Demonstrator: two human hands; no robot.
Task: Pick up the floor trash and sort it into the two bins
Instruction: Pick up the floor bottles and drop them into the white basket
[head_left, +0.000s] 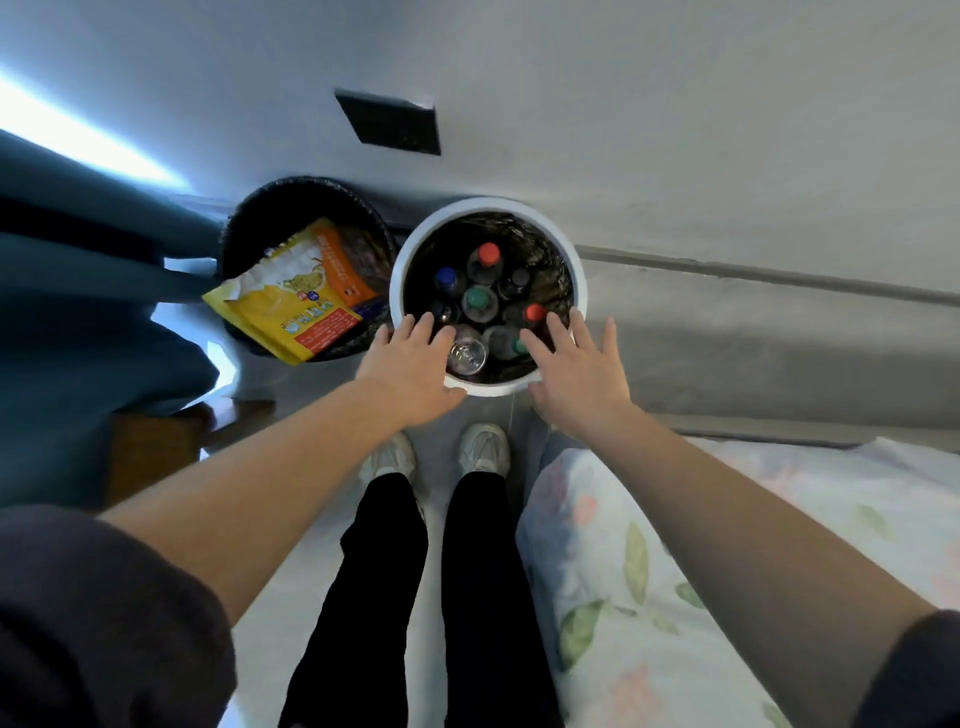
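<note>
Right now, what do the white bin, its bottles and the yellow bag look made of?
White bin: smooth matte plastic, probably, from its even moulded rim. Bottles: clear plastic likely, see-through with coloured screw caps. Yellow bag: glossy printed film, creased and catching light.

A home bedroom: a floral-printed bed cover (753, 545) lies beside teal curtains (78, 312) and a plain wall (675, 130).

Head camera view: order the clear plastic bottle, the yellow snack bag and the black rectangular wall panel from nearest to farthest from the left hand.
1. Clear plastic bottle, in the round white bin, right beside the left hand.
2. Yellow snack bag, sticking out of the black bin to that hand's left.
3. Black rectangular wall panel, above and behind both bins.
</note>
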